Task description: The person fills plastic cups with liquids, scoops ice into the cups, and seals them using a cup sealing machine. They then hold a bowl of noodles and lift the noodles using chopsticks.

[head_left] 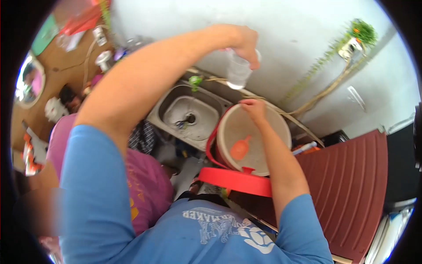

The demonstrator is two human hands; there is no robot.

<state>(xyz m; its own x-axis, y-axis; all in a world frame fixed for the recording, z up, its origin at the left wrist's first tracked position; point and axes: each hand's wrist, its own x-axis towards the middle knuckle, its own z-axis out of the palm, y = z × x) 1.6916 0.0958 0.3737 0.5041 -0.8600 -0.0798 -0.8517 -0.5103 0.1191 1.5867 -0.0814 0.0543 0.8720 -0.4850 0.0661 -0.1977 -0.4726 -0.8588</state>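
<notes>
My left hand (245, 44) is raised near the wall and closed around a clear plastic cup (238, 70). The cup hangs tilted above the back rim of a big round bucket (281, 121), cream inside and red outside. I cannot tell whether anything is in the cup. My right hand (255, 109) rests at the bucket's back rim with its fingers closed on the edge. An orange dipper (239, 148) lies inside the bucket. A red lid (235, 180) is at the bucket's near side, partly behind my right forearm.
Left of the bucket is a steel sink (200, 121). A person in a pink shirt (149, 189) is close on my left. A ribbed maroon panel (343, 189) stands on the right. A vine-wrapped cable (323, 93) runs down the wall.
</notes>
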